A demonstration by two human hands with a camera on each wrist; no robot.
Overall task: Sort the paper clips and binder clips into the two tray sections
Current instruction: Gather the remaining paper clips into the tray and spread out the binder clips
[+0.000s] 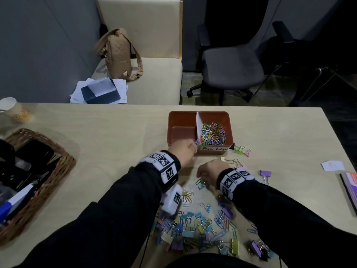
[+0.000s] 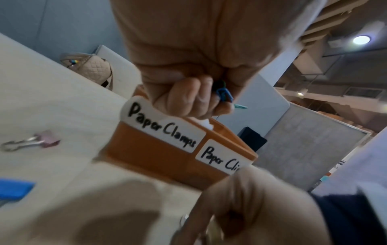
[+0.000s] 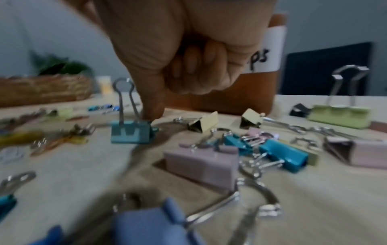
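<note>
Paper clips filled the tray's right section, toward the table's far edge. The left hand, at the tray's near wall, gripped a few paper clips. The right hand, fingers curled, touched a teal binder clip among others near the front edge.

Grey wall behind pale wooden tabletop. Cream chair beyond left hand, tan quilted bag on seat. Dark office chair beyond right hand.
</note>
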